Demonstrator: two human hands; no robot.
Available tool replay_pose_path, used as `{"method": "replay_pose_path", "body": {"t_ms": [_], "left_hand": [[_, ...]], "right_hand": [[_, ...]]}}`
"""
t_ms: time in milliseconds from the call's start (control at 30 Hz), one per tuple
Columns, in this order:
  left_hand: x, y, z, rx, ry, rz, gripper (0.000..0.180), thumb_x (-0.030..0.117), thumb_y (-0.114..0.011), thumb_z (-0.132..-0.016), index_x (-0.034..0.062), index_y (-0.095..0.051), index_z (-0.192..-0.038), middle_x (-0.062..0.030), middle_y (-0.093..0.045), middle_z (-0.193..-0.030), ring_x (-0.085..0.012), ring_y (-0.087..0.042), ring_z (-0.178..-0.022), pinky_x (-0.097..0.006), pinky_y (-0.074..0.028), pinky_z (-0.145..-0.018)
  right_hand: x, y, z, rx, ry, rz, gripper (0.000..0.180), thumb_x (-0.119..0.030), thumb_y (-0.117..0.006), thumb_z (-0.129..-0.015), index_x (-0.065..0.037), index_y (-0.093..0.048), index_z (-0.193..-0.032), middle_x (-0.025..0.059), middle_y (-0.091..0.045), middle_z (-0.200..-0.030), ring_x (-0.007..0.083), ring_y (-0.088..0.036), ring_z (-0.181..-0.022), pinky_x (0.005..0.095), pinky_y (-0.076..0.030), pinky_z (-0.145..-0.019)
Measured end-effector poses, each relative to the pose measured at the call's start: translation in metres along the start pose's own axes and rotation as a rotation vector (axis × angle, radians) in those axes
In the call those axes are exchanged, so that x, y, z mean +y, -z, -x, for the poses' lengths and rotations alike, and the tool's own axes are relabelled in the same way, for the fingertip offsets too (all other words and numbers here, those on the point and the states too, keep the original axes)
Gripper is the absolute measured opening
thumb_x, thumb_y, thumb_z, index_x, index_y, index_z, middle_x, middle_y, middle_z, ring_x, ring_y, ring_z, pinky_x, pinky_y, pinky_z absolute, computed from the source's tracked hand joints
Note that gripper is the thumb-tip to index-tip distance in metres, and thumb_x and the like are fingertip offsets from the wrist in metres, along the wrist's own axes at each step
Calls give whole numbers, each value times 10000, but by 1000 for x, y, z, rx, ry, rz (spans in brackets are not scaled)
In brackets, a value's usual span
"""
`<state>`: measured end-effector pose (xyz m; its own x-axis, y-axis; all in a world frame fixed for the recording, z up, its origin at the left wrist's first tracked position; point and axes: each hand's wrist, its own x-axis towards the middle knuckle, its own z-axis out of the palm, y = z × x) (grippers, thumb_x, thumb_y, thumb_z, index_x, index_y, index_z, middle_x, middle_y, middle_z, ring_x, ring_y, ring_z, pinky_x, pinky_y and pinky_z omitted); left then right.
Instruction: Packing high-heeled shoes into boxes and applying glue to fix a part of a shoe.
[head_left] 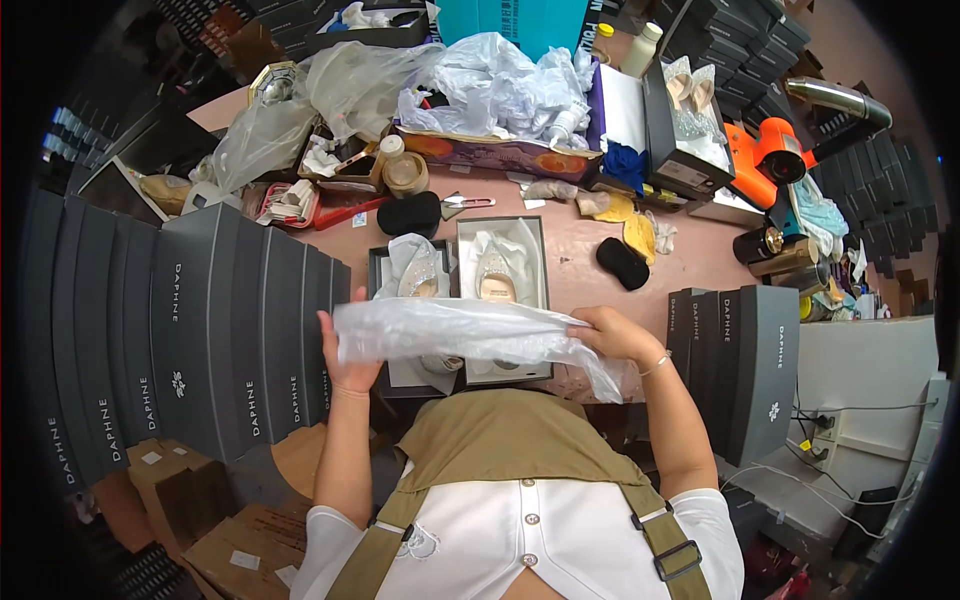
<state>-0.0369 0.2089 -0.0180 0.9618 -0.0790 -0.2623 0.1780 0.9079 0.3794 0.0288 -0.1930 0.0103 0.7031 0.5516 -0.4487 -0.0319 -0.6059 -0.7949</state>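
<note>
A crumpled sheet of white tissue paper (pixel 455 328) is stretched sideways between my two hands. My right hand (pixel 610 333) pinches its right end, and a loose corner hangs below. My left hand (pixel 350 365) holds the other end; most of its fingers are hidden by the paper. Beneath the sheet stand two dark grey box halves, a left one (pixel 378 268) and a right one (pixel 543 262). A light jewelled shoe (pixel 415 275) rests on tissue in the left half. Another such shoe (pixel 497 278) lies in the right one. The sheet covers their middles.
Upright grey shoeboxes line both sides, left (pixel 205 330) and right (pixel 760 370). Two black pads, left (pixel 408 214) and right (pixel 622 263), lie on the pink table (pixel 590 225). Behind are a carton (pixel 490 152) of tissue, an orange heat gun (pixel 775 155) and a jar (pixel 403 172).
</note>
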Motion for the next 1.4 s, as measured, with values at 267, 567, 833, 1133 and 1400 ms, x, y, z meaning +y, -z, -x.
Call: {"method": "replay_pose_path", "body": {"t_ms": [267,567,833,1133,1400], "left_hand": [[-31,5,-30,112,61,-504,531,241,-634,-884,109,-372,-1326,-53,-483,-1279,-193,-459,-1189,-416,-412,-965],[-111,-45,-75,109,40,-327,241,238,-556,-939,81,-559,-1122,-17,-616,-1000,-148,-585,-927,-333,-475,-822],[-105,-91,-98,-266,62,-849,618,460,-566,-899,16,-448,-1314,-74,-600,-1105,-169,-584,-1017,-282,-450,-882],[-90,-81,-90,-116,55,-885,229,174,-571,-927,2,-610,-1073,-52,-639,-939,-120,-601,-823,-261,-486,-730],[-32,-171,-61,-1092,-228,-1749,146,109,-621,-821,59,-628,-958,-111,-610,-878,-302,-606,-806,-363,-487,-715]], "right_hand": [[23,-39,-17,-250,-37,-133,318,-232,-502,-952,-7,-593,-1157,58,-652,-897,122,-553,-770,283,-479,-729],[13,-65,-20,-194,63,-432,290,-192,-536,-910,-16,-597,-1132,58,-641,-942,110,-586,-797,246,-492,-710],[-44,-36,-54,95,313,-553,394,-163,-591,-894,-4,-499,-1243,74,-597,-1107,131,-556,-1009,296,-462,-871],[-38,-54,-31,104,305,-168,205,-90,-598,-873,32,-599,-1037,118,-654,-884,146,-627,-835,275,-493,-756],[-135,34,20,486,701,637,330,-202,-695,-773,-22,-590,-1029,125,-603,-1032,301,-579,-973,401,-462,-820]]}}
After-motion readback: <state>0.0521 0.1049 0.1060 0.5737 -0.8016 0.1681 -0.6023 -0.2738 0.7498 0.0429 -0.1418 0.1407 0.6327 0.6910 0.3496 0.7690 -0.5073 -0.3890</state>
